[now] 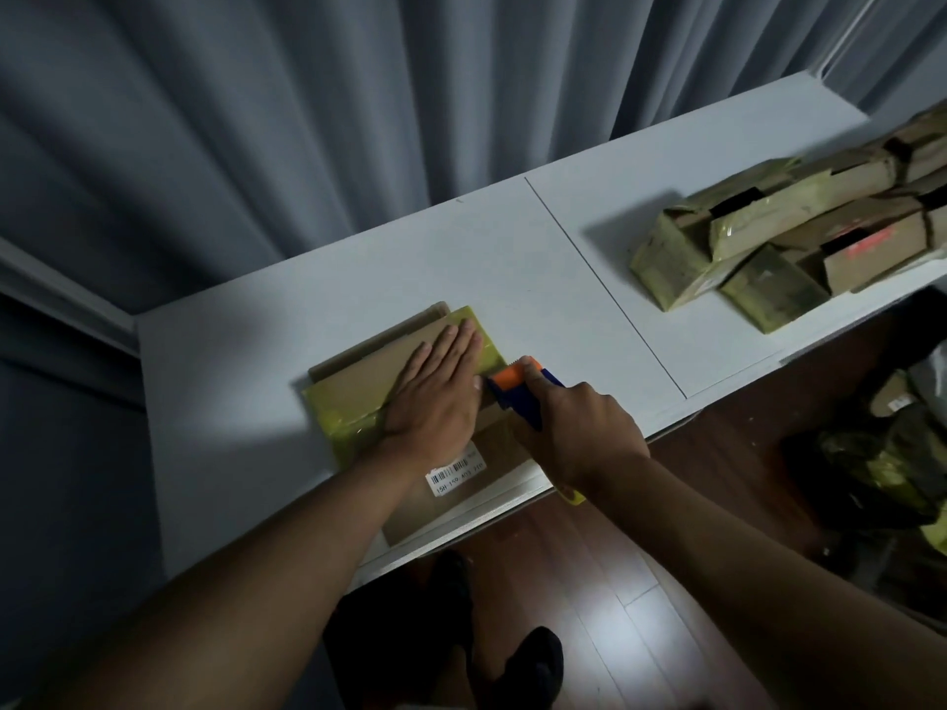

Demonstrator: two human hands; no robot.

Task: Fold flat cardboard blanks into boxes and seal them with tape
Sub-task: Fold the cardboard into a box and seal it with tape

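Now left hand (440, 386) lies spread flat on the cardboard box (358, 386) at table (246, 361) front edge; at its 3 o'clock, right hand (579, 427) grips the tape dispenser (512, 389). Taped boxes (789, 238) piled at 2 o'clock.

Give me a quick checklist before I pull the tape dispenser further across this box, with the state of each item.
1. Left hand pressing flat on the box: ok.
2. Right hand gripping the tape dispenser: ok.
3. Dispenser at the box's right edge: ok.
4. Yellow tape stuck smooth: cannot tell.
5. Box fully on the table: not ok, near end overhangs.
6. Left fingers clear of the blade: cannot tell.
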